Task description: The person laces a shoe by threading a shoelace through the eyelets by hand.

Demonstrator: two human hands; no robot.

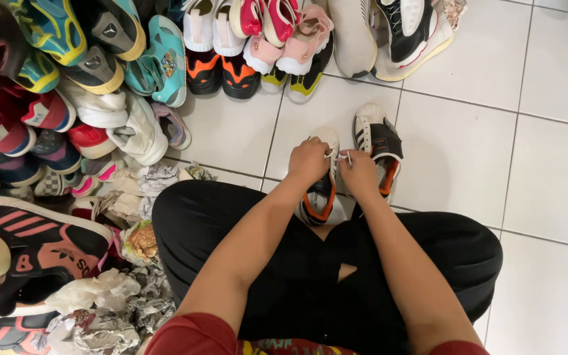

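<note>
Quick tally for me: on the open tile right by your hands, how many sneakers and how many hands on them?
White sneakers with black and orange: 2, one under the hands, one beside it
Hands on the laces: 2, left hand, right hand
Total: 4

Probably a shoe shop or stockroom: heaped shoes (pixel 87 79) and crumpled stuffing paper (pixel 110 309) on tile floor (pixel 455 151).

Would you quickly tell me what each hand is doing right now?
Left hand: closed, pinching the white lace of the left sneaker.
Right hand: closed, pinching the same lace.
</note>
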